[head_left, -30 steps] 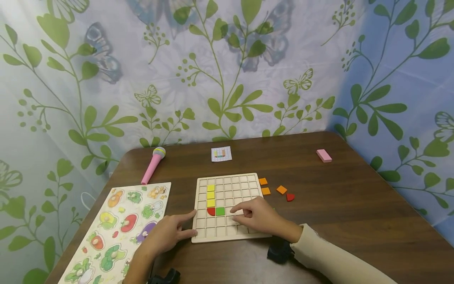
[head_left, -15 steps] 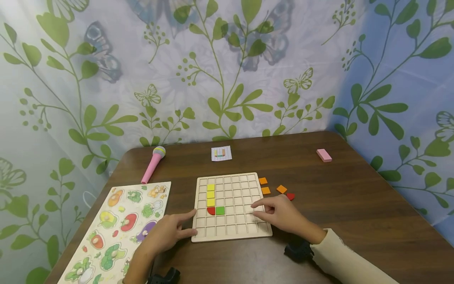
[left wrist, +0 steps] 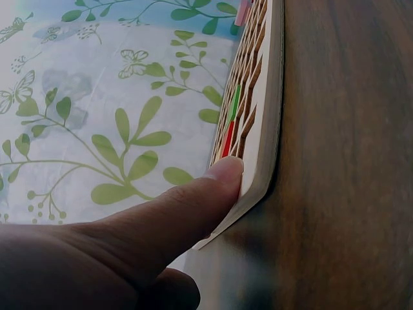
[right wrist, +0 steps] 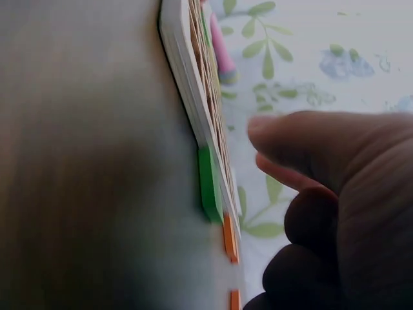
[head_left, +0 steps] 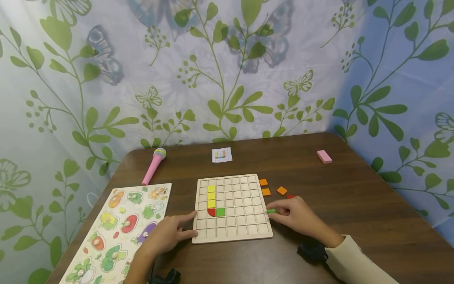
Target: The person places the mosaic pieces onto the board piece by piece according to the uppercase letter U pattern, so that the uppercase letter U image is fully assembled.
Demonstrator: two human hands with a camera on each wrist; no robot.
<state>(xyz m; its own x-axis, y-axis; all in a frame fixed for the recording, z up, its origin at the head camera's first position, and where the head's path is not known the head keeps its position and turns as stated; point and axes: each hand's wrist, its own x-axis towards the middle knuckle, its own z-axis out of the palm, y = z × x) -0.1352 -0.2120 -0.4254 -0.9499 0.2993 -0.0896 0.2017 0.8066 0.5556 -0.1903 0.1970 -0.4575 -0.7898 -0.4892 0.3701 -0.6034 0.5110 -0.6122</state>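
A wooden grid board (head_left: 234,230) lies in front of me in the head view. In its left part sit several yellow tiles (head_left: 211,196) in a column, a red quarter-round tile (head_left: 211,212) below them and a green square tile (head_left: 220,212) beside that. My left hand (head_left: 166,236) steadies the board's left edge, thumb and forefinger stretched; one digit presses the rim in the left wrist view. Off the right edge, my right hand (head_left: 301,217) has thumb and forefinger around another green tile (head_left: 271,211). The right wrist view shows this green tile (right wrist: 209,185) apart from the fingertips.
Several orange tiles (head_left: 281,191) and a partly hidden red tile (head_left: 291,196) lie right of the board. A pattern card (head_left: 221,155), pink toy microphone (head_left: 153,167) and pink block (head_left: 324,156) lie farther back. A vegetable puzzle board (head_left: 118,213) is at left.
My right hand has moved right, from over the board's grid to the green tile beside its right edge. The left hand has stayed on the left edge.
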